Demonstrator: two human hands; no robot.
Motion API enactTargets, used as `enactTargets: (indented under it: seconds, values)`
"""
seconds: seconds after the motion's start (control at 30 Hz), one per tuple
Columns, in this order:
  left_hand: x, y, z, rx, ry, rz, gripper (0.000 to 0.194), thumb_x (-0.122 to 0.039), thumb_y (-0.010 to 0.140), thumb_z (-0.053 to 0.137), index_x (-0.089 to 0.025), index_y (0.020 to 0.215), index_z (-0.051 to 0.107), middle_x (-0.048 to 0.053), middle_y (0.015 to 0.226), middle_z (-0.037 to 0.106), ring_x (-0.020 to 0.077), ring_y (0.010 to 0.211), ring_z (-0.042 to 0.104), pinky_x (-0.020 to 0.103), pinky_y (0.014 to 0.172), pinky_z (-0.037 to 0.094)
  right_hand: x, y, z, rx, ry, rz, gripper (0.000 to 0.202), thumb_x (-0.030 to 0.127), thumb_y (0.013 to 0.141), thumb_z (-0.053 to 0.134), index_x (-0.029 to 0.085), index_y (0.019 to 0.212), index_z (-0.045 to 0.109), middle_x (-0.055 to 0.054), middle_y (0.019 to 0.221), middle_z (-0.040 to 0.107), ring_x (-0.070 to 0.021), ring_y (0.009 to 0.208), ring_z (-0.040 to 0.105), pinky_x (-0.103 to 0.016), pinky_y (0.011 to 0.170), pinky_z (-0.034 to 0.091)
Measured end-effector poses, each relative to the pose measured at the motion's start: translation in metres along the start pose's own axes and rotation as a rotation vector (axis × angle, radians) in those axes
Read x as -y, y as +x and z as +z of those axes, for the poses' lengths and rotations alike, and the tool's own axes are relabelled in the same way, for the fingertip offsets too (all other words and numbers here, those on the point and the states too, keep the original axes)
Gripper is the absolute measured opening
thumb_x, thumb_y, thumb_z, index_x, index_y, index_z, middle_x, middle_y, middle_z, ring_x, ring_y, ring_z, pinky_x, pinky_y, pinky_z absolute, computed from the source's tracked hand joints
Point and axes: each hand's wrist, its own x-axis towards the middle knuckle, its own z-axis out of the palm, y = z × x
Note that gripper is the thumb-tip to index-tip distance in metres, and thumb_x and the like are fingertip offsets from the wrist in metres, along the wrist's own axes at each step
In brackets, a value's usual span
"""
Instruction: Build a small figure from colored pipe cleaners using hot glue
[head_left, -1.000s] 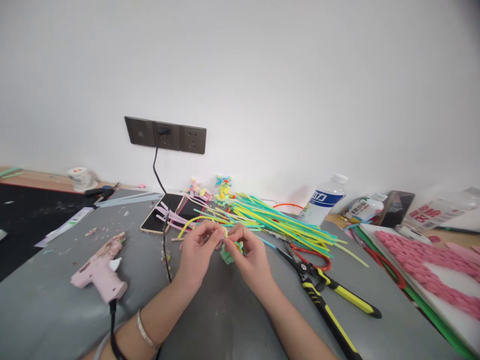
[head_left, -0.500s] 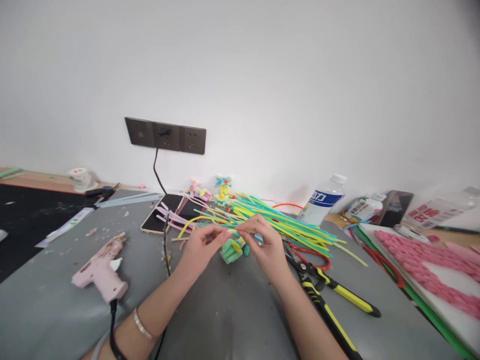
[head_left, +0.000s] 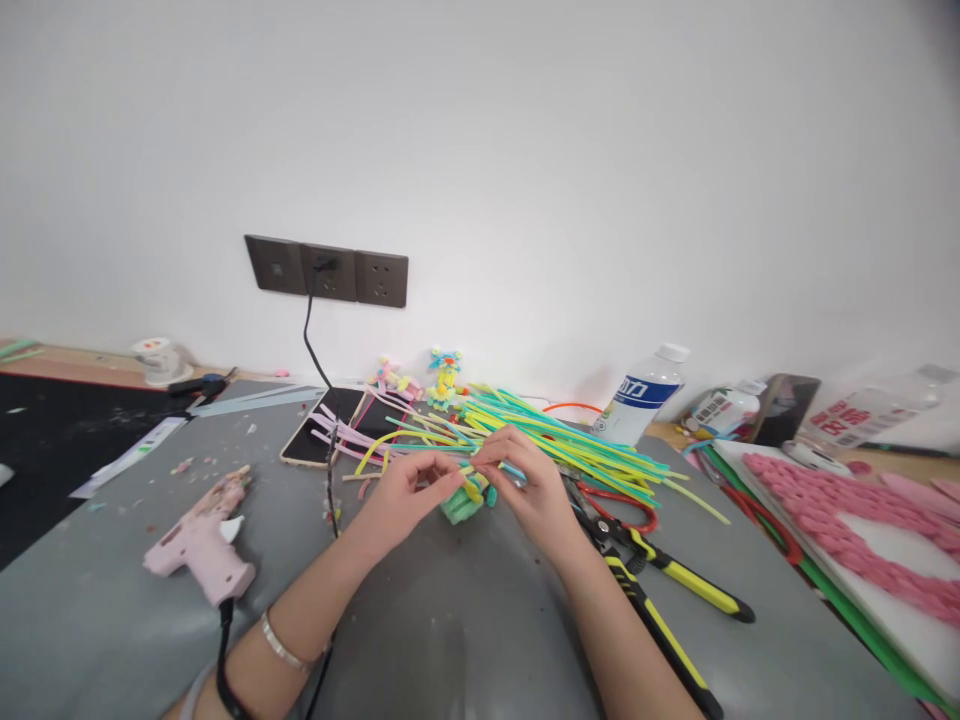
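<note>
My left hand (head_left: 411, 497) and my right hand (head_left: 528, 490) meet above the grey mat, thumbs and forefingers closed in a pinch. Between the fingertips runs a short yellow-green pipe cleaner (head_left: 466, 470), mostly covered by them. Just below and behind the fingers sits a small mint-green fuzzy figure (head_left: 461, 507) with yellow parts, which the hands partly hide. A bundle of yellow and teal pipe cleaners (head_left: 577, 450) lies behind my right hand. Pink pipe cleaners (head_left: 349, 430) spread out beyond my left hand.
At left lies a pink glue gun (head_left: 202, 540) with its black cord. Yellow-black pliers (head_left: 645, 570) and red-handled scissors (head_left: 622, 505) lie at right, near a water bottle (head_left: 641, 395). Two small fuzzy figures, one multicoloured (head_left: 445, 380), stand against the wall. Pink braided work (head_left: 847, 530) rests far right.
The view has shifted slightly. Both hands keep their pinch in nearly the same place, with the fingertips at a slightly different angle on the pipe cleaner.
</note>
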Motion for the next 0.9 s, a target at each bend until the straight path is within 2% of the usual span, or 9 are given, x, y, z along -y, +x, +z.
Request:
enactTargets:
  seconds: [0.07,0.13,0.27,0.33,0.37,0.47,0.6,0.73,0.9]
  values:
    - [0.001,0.000,-0.001,-0.005,0.006,-0.008,0.027,-0.040,0.086,0.065,-0.017,0.072,0.066,-0.001,0.067,0.058,0.0131,0.065,0.049,0.024,0.062,0.037,-0.002,-0.001,-0.001,-0.032,-0.049,0.024,0.007,0.023,0.093,0.061,0.025,0.098,0.066,-0.005,0.088,0.065,-0.0206,0.079,0.061,-0.034,0.072,0.051]
    - [0.002,0.000,-0.001,-0.036,0.004,-0.027,0.028,-0.041,0.086,0.066,-0.017,0.072,0.066,-0.002,0.064,0.057,0.0120,0.060,0.046,0.024,0.059,0.035,-0.004,-0.011,-0.007,-0.100,-0.135,0.069,0.024,0.026,0.092,0.062,0.025,0.116,0.060,-0.006,0.095,0.066,-0.0218,0.084,0.063,-0.037,0.079,0.052]
    - [0.004,0.000,0.000,-0.087,-0.025,-0.050,0.027,-0.042,0.084,0.067,-0.017,0.075,0.069,-0.002,0.062,0.056,0.0106,0.055,0.042,0.023,0.054,0.031,-0.009,-0.066,-0.045,-0.243,-0.402,0.281,0.053,0.038,0.093,0.060,0.023,0.140,0.042,-0.012,0.111,0.065,-0.0280,0.099,0.064,-0.045,0.088,0.051]
    - [0.003,0.000,0.002,-0.090,-0.031,-0.051,0.027,-0.042,0.083,0.069,-0.017,0.074,0.069,-0.003,0.062,0.055,0.0103,0.055,0.040,0.023,0.052,0.029,-0.009,-0.107,-0.068,-0.170,-0.572,0.381,0.073,0.046,0.087,0.064,0.020,0.147,0.032,-0.015,0.113,0.065,-0.0323,0.100,0.065,-0.048,0.088,0.052]
    - [0.003,-0.001,0.002,-0.088,-0.033,-0.053,0.027,-0.042,0.082,0.069,-0.017,0.073,0.068,-0.003,0.061,0.054,0.0101,0.054,0.039,0.023,0.052,0.028,-0.008,-0.126,-0.079,-0.088,-0.663,0.422,0.076,0.047,0.085,0.065,0.019,0.147,0.032,-0.015,0.112,0.066,-0.0342,0.101,0.065,-0.049,0.087,0.052]
    - [0.002,-0.002,0.005,-0.077,-0.040,-0.068,0.029,-0.044,0.080,0.070,-0.016,0.072,0.067,-0.004,0.060,0.050,0.0096,0.054,0.036,0.023,0.051,0.026,-0.002,-0.164,-0.101,0.126,-0.876,0.470,0.069,0.045,0.084,0.062,0.023,0.145,0.037,-0.015,0.124,0.063,-0.0360,0.111,0.063,-0.047,0.087,0.052]
    - [0.003,-0.001,0.007,-0.059,-0.093,-0.093,0.032,-0.046,0.078,0.071,-0.016,0.072,0.067,-0.004,0.060,0.048,0.0089,0.053,0.033,0.023,0.050,0.025,0.000,-0.174,-0.116,0.180,-1.075,0.508,0.067,0.048,0.081,0.060,0.023,0.141,0.044,-0.015,0.132,0.060,-0.0386,0.113,0.060,-0.050,0.088,0.050]
    - [0.002,0.000,0.007,-0.052,-0.151,-0.115,0.035,-0.050,0.075,0.074,-0.015,0.072,0.066,-0.005,0.058,0.047,0.0080,0.051,0.031,0.023,0.050,0.025,-0.011,-0.180,-0.131,0.219,-1.123,0.630,0.078,0.055,0.079,0.057,0.013,0.143,0.042,-0.018,0.118,0.065,-0.0403,0.100,0.064,-0.050,0.081,0.051]
    - [-0.002,-0.001,0.007,-0.062,-0.172,-0.132,0.039,-0.052,0.072,0.076,-0.015,0.070,0.066,-0.005,0.057,0.048,0.0082,0.052,0.034,0.022,0.051,0.027,-0.013,-0.196,-0.132,0.195,-1.170,0.595,0.081,0.043,0.076,0.055,0.007,0.147,0.036,-0.019,0.111,0.067,-0.0378,0.090,0.066,-0.047,0.081,0.051]
